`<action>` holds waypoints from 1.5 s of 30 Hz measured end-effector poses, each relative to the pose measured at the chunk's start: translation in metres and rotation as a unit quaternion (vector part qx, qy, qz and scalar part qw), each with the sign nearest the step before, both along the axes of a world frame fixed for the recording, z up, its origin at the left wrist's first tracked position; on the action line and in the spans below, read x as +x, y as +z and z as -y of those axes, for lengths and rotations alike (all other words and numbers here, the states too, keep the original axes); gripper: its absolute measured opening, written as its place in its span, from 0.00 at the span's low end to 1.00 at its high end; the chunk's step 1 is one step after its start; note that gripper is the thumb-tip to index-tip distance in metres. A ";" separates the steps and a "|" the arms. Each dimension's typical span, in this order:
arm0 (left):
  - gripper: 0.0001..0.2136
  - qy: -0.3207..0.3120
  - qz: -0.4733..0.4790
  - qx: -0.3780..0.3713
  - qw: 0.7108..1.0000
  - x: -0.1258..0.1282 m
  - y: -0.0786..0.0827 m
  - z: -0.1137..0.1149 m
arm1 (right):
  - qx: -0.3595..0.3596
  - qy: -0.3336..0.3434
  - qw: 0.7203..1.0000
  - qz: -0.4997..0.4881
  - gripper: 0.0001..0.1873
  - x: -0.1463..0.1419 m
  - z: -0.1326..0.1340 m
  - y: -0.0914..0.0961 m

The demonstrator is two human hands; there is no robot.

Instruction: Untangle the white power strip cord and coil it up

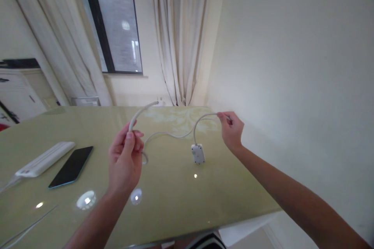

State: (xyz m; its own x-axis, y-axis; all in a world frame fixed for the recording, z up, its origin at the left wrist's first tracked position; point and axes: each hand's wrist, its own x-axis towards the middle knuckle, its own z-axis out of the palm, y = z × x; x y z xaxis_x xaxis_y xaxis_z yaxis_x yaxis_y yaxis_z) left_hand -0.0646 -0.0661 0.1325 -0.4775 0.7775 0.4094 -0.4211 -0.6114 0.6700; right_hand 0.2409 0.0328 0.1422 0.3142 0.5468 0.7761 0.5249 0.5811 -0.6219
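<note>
My left hand (pixel 127 155) is raised over the table, its fingers closed around a white cable (pixel 136 116). From that grip the cable curves up and right to a small whitish end (pixel 160 102), which looks like a plug. At right, my right hand (pixel 231 126) pinches the same-looking cable between thumb and fingers. The cable arches down from there to a small white block (pixel 198 154) with dark spots on its face, near the tabletop. Between the hands a slack stretch of cable (pixel 172 136) runs across. Part of the cable is hidden inside each hand.
On the glossy greenish table (pixel 175 206) at left lie a white power strip (pixel 45 159) and a dark phone (pixel 71 167). A thin white cord (pixel 29 227) lies at the near left. A wall (pixel 292 85) borders the right side; curtains (pixel 181 39) hang behind.
</note>
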 end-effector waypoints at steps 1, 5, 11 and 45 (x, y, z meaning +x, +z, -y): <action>0.14 0.001 -0.009 -0.013 1.000 0.003 -0.009 0.008 | -0.010 -0.002 1.000 -0.008 0.22 0.003 0.016 -0.009; 0.12 0.034 -0.101 -0.074 0.992 0.005 -0.051 0.039 | -0.036 -0.004 0.999 -0.018 0.16 0.029 0.075 -0.041; 0.16 0.115 -0.341 -0.165 0.918 -0.014 -0.120 0.082 | 0.027 0.121 0.958 0.257 0.19 0.102 0.148 -0.090; 0.19 0.037 -0.569 -0.103 0.815 -0.071 -0.057 -0.073 | -0.128 0.119 0.917 0.358 0.17 -0.018 0.013 -0.090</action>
